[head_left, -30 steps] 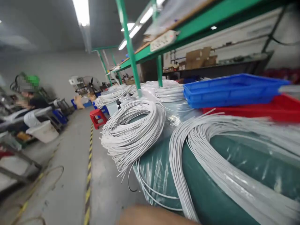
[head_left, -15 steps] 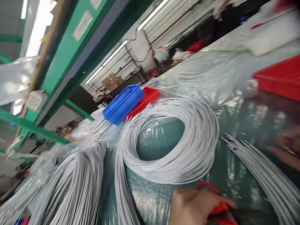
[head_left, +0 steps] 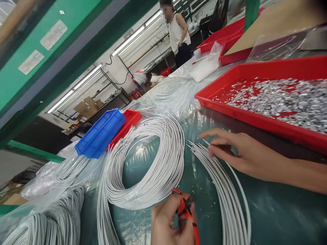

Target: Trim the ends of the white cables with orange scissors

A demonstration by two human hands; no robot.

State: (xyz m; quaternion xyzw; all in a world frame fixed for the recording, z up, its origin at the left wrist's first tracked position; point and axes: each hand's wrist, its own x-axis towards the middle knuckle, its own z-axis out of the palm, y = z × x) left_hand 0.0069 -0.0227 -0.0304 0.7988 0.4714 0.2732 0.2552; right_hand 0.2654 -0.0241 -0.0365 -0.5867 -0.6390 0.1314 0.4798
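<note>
My left hand [head_left: 170, 221], at the bottom centre, is wrapped round red-handled pliers [head_left: 187, 207] with dark jaws. At the right, my right hand [head_left: 237, 149] pinches the end of a single white wire [head_left: 240, 187] between thumb and fingers; that wire curves down beside a loose bundle of white wires [head_left: 219, 180]. The bundle's cut ends lie just left of my right fingertips. A large coil of white wires [head_left: 173, 153] rests on the green table, above and left of my left hand.
A red tray [head_left: 219, 109] of small shiny pieces stands at the right. Behind the coil are a blue bin [head_left: 100, 132] and a red bin [head_left: 130, 119]. More wires [head_left: 56, 217] lie lower left. A green beam [head_left: 63, 44] crosses above. A person [head_left: 180, 34] stands far back.
The view has swung right, bringing the red tray and the person into sight. My right hand, blurred at the edge before, now shows clearly beside the wire ends. My left hand still holds the pliers.
</note>
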